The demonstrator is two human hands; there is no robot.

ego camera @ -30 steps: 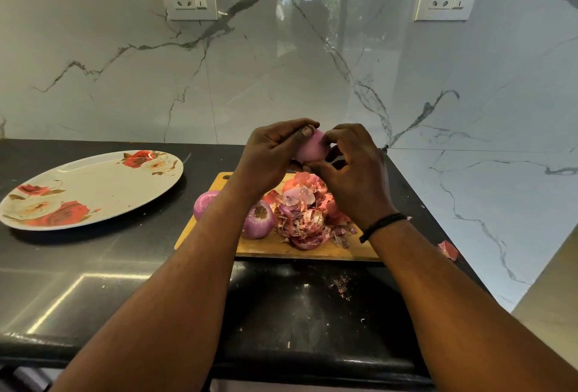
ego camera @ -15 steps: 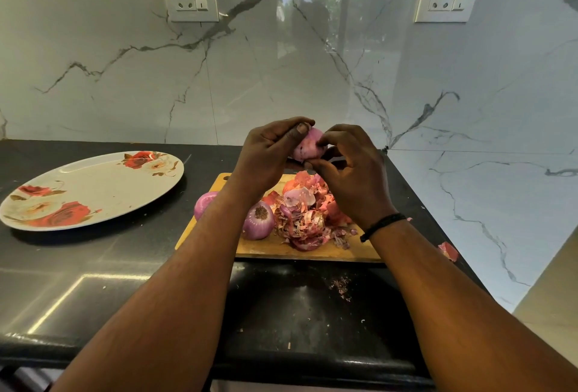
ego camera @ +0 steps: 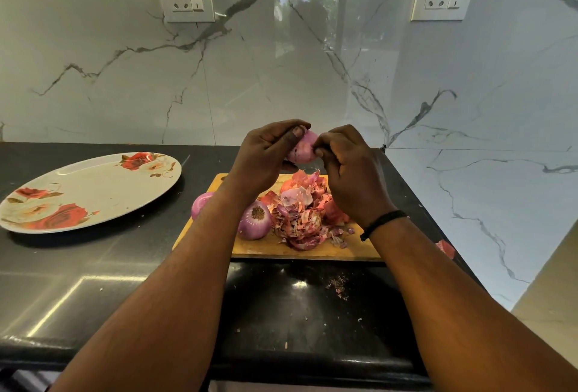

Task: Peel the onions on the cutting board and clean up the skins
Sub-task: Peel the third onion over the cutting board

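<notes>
While the left hand (ego camera: 266, 157) is gripping the onion (ego camera: 301, 149) from the left, the right hand (ego camera: 347, 172) is pinching its skin on the right side, above the cutting board (ego camera: 250, 249).

Pink onion (ego camera: 301, 150) was held above wooden cutting board (ego camera: 312, 249); two peeled onions (ego camera: 255, 219) lay beside heaped skins (ego camera: 305, 215).

We note the onion (ego camera: 302, 150) turned slightly in the left hand (ego camera: 266, 157) since a second ago, more pale flesh now facing us. Right hand (ego camera: 347, 172) fingertips have closed in on its right edge, pinching there.
</notes>
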